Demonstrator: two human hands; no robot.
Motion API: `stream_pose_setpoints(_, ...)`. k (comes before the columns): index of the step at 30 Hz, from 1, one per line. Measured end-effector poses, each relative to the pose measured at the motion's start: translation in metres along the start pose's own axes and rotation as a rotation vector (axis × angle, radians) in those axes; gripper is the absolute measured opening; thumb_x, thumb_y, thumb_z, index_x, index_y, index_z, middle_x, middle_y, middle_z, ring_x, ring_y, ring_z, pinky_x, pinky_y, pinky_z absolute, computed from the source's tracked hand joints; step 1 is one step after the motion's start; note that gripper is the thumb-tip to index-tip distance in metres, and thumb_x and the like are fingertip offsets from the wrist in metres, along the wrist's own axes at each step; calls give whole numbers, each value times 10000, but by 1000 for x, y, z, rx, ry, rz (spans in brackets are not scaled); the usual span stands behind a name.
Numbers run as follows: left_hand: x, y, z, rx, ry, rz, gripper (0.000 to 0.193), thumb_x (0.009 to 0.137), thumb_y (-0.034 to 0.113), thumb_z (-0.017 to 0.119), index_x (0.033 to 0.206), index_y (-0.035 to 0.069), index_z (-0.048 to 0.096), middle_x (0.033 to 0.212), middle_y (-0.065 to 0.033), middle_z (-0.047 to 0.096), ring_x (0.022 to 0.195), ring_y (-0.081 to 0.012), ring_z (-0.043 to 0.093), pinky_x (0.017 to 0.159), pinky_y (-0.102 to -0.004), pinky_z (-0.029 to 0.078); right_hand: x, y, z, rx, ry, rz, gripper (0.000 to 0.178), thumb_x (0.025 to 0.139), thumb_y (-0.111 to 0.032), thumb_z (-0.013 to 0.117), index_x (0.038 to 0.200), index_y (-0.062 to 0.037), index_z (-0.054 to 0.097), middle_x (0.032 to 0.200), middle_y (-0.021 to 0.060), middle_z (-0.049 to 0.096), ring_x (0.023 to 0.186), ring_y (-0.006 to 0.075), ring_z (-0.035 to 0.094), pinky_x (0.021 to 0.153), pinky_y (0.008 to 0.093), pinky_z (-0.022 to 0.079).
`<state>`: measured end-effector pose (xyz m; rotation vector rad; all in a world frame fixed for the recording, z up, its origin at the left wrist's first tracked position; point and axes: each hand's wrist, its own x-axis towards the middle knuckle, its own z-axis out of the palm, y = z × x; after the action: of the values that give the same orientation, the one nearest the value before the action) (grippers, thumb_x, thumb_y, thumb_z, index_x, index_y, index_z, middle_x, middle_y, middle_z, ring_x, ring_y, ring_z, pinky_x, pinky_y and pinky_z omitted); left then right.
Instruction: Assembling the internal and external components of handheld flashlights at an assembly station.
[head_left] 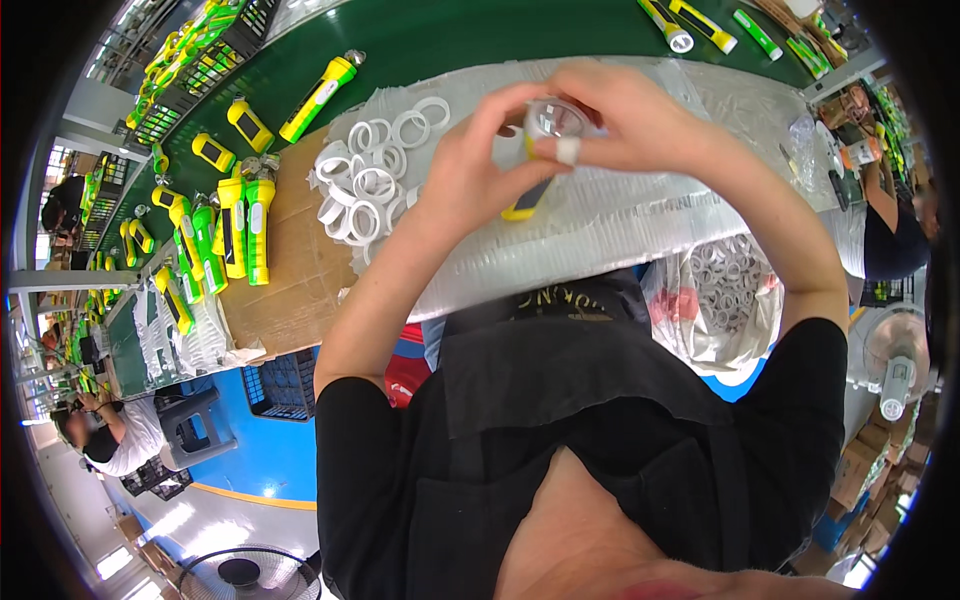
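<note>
Over the middle of the bench, my left hand (470, 160) and my right hand (640, 120) are closed around the head of a yellow flashlight (520, 208). Its clear lens end (555, 120) faces up between my fingers, and much of the body is hidden behind my left hand. A white wrap (568, 150) covers a digit of my right hand. Left of my left hand lies a loose pile of white plastic rings (372, 185). Farther left, several yellow-and-green flashlights (235, 225) stand or lean close together on a cardboard sheet (290, 290).
Translucent plastic sheeting (600, 225) covers the bench before me. More flashlights lie on the green belt (440, 45) and in a black crate (225, 50). A bag of rings (725, 285) hangs below at right. A dark crate (282, 385) sits on the floor; people work on both sides.
</note>
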<state>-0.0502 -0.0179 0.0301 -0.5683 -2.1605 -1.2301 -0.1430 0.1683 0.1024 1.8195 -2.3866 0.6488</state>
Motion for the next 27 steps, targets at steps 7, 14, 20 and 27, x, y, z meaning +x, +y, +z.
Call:
stream_pose_setpoints(7, 4, 49, -44, -766, -762, -598, 1043, 721, 289, 863, 1520, 69, 229, 1171, -146, 629, 1058, -236, 623, 939, -385, 488, -19, -35, -48, 170, 267, -300, 474, 885, -392, 652, 1152, -16, 545, 764, 79, 580, 615, 247, 596, 549, 323, 471)
stream_pose_setpoints(14, 57, -61, -17, 149, -484, -593, 595, 807, 327, 702, 1309, 92, 484, 1036, -196, 680, 946, -396, 645, 837, -445, 517, 28, 85, 73, 333, 465, 334, 344, 1003, -400, 387, 1101, -123, 564, 883, 135, 654, 783, 362, 639, 700, 409, 498)
stream_pose_setpoints(20, 57, -152, -69, 501, -168, -235, 759, 752, 358, 811, 1373, 115, 447, 1197, -199, 598, 1142, -354, 571, 924, -409, 490, 64, 180, 102, 348, 704, 461, 326, 988, -353, 510, 1148, -82, 597, 961, 173, 673, 893, 337, 657, 803, 361, 501)
stream_pose_setpoints(27, 23, -234, -185, 1102, -333, -803, 768, 763, 488, 749, 1380, 123, 472, 1290, -167, 552, 1179, -339, 553, 961, -415, 480, -15, 361, 69, -370, 347, 1146, 589, 883, -507, 601, 1236, -45, 503, 1140, 237, 646, 1029, 407, 637, 859, 498, 507)
